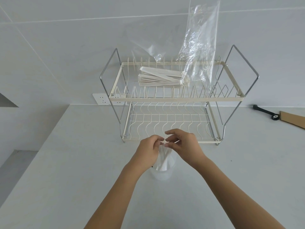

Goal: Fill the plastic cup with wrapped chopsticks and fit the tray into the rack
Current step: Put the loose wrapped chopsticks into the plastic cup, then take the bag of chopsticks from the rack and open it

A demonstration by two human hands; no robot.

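Gripping a bundle of wrapped chopsticks [162, 160] with curled fingers, the left hand [148, 150] holds them upright in the clear plastic cup [162, 172] on the counter [66, 162]. The right hand [183, 144] pinches their top ends between thumb and fingers. More chopsticks [158, 76] lie on the rack [165, 99] top shelf beside a plastic bag [199, 43].
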